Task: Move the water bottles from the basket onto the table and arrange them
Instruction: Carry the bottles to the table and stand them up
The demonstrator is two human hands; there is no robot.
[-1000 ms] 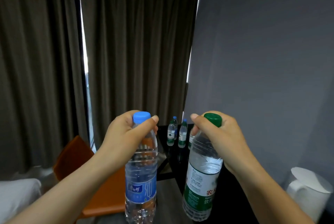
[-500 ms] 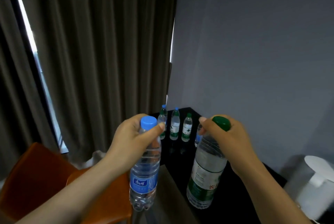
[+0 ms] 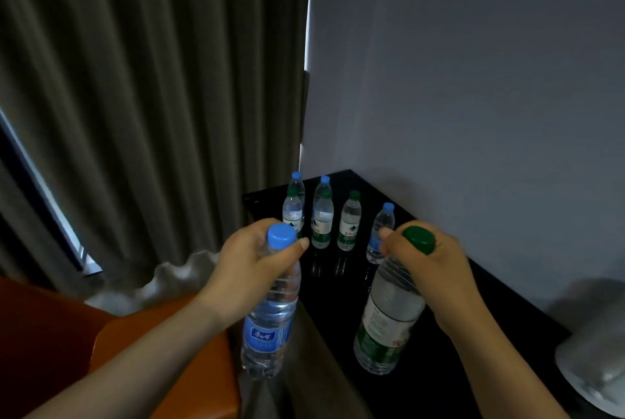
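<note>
Left hand (image 3: 250, 266): clasped around the neck of a blue-capped bottle (image 3: 270, 310), held above the table edge. Right hand (image 3: 429, 270): clasped around a green-capped bottle (image 3: 389, 317) over the black table (image 3: 439, 368). Five bottles (image 3: 321, 215) are stood at the far corner.

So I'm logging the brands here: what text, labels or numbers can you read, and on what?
Blue-capped bottle in the left hand: white characters on its blue label, too blurred to read.
Green-capped bottle in the right hand: small print, unreadable.
Standing bottles on the black table: labels too small.
Nothing legible.
</note>
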